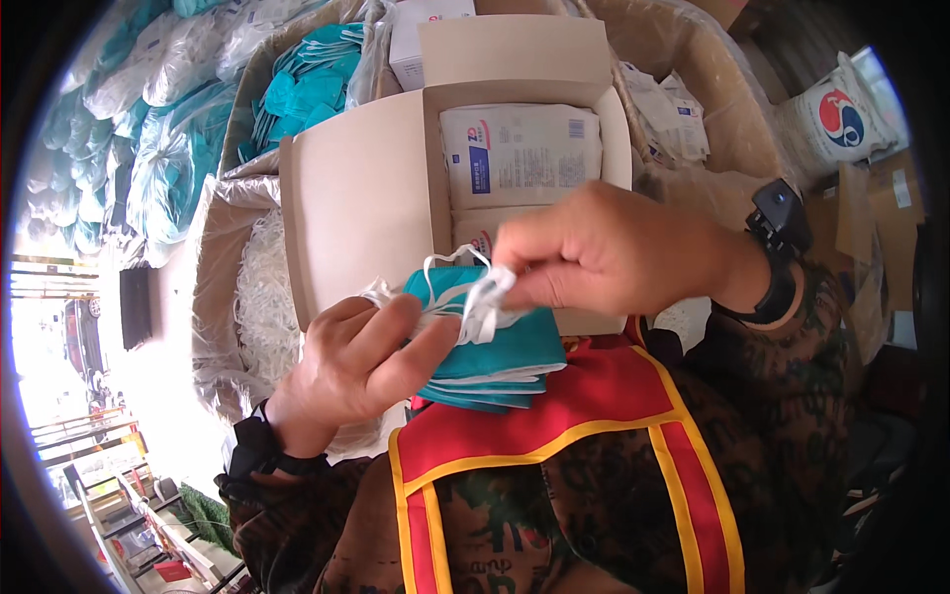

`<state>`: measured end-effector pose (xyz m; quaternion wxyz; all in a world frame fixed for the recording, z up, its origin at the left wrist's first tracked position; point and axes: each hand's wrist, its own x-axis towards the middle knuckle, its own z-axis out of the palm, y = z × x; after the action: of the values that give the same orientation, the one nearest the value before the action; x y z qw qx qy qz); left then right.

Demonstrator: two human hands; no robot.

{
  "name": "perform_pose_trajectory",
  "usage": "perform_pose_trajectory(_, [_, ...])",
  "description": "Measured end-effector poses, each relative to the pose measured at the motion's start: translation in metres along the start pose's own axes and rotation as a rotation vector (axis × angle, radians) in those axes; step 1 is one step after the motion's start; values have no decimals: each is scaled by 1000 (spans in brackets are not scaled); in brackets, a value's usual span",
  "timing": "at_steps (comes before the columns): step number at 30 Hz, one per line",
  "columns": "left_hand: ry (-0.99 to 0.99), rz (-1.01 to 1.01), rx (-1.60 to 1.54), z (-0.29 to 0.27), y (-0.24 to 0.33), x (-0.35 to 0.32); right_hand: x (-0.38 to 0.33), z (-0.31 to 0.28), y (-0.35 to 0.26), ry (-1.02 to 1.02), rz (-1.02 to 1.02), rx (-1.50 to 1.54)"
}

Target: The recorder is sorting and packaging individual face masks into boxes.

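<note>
A stack of teal face masks (510, 351) with white inner layers is in front of my chest, before an open cardboard box (361, 203). My left hand (361, 356) grips the stack's left side, its fingers curled over the white ear loops there. Above the stack, my right hand (628, 247) pinches a bunch of white ear loops (485, 302) between thumb and fingers. Some loops stand up loosely between the two hands. Inside the box lie white printed plastic packets (524, 153), the nearer one partly hidden behind my right hand.
Behind the box on the left, a lined carton holds more teal masks (307, 84). White elastic loops fill a lined bin (267, 287) at the left. Another lined carton at the right holds white packets (673, 114). A white sack (841, 119) stands at the far right; bagged teal goods (183, 129) pile up far left.
</note>
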<state>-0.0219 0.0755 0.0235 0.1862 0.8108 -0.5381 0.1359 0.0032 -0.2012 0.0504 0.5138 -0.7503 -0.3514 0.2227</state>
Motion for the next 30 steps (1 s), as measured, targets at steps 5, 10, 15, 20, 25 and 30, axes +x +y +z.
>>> perform_pose_trajectory(5, [-6,35,-7,2,0,2,22,-10,4,118,-25,160])
perform_pose_trajectory(10, [13,38,14,1,0,0,19,-8,6,30,28,191])
perform_pose_trajectory(15, [35,21,-21,4,-2,0,9,-9,16,-86,40,112])
perform_pose_trajectory(20, [18,11,-46,6,-4,3,6,-8,6,-20,57,-283])
perform_pose_trajectory(25, [-35,-30,-54,5,-4,7,12,-16,3,-57,110,24])
perform_pose_trajectory(30, [-54,-82,-88,6,-3,6,13,-12,1,-181,283,311])
